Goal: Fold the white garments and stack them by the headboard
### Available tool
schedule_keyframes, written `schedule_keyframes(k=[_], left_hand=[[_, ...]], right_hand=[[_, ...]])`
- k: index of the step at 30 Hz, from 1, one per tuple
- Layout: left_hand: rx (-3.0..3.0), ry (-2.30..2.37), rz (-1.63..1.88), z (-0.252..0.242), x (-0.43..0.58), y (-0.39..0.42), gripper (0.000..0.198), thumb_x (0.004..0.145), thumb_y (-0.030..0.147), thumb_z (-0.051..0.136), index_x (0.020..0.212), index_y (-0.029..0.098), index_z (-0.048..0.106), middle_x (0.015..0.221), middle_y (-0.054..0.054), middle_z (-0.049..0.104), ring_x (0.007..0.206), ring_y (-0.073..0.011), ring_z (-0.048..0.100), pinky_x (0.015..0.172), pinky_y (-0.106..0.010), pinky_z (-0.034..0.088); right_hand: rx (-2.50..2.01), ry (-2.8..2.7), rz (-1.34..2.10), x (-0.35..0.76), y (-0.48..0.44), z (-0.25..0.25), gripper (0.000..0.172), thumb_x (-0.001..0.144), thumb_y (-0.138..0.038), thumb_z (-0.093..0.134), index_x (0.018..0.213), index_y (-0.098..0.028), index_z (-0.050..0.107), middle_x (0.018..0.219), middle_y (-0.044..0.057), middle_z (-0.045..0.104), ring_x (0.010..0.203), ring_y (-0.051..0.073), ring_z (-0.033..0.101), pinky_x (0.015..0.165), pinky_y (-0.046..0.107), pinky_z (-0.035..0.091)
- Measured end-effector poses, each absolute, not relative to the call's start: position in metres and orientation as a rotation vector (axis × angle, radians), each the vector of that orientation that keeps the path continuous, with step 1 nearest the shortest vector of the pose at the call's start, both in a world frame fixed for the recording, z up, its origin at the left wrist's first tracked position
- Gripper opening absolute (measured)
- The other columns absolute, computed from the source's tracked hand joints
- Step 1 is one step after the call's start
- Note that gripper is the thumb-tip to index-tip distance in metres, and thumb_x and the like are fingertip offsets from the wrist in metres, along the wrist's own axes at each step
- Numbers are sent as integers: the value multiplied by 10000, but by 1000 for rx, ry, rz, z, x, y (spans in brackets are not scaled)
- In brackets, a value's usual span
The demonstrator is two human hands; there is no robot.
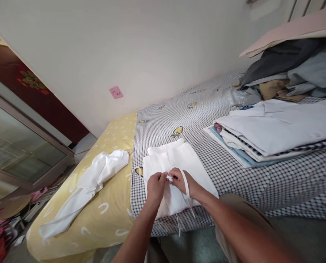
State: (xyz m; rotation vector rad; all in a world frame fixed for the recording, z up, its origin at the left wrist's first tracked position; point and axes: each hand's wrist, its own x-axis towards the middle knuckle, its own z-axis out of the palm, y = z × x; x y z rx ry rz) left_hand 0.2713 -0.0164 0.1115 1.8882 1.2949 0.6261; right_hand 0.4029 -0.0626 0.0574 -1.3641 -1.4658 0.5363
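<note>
A folded white garment (179,160) lies near the front edge of a bed with a black-and-white checked sheet (234,175). My left hand (155,185) and my right hand (180,179) rest on its near part, close together. Both are closed in a pinch on a thin white drawstring (186,186) of the garment. The string loops over my right wrist and its ends hang down over the bed's edge.
A crumpled white cloth (91,182) lies on the yellow bedding (108,215) to the left. A stack of folded shirts (272,131) sits to the right, a heap of dark and grey clothes (294,69) behind it. A wall runs along the far side.
</note>
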Motion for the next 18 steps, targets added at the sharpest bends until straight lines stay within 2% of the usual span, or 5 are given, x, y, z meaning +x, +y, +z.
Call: schedule_keyframes(k=[8,13,18], left_hand=[[1812,1283,637,115,269,-15,358,799,438,550,517,219,535,521,13,506,598,-167,494,628,-306,323],[1653,1228,664,113,268,-15,429,735,567,637,521,215,514,494,40,441,521,-124,408,556,-283,300],[1490,1157,675,111,269,-16,560,604,737,689,543,200,543,453,68,380,463,-87,335,507,-262,287]], right_hand=[[-1366,-1426,550,399,-69,65,210,772,-67,517,635,-215,575,682,-24,604,652,130,542,634,240,369],[-1411,-1386,552,396,-73,69,178,779,-110,547,654,-222,607,692,-11,651,670,149,577,653,251,392],[-1481,-1374,498,394,-73,69,142,827,-202,587,689,-226,608,717,10,675,705,169,593,669,259,409]])
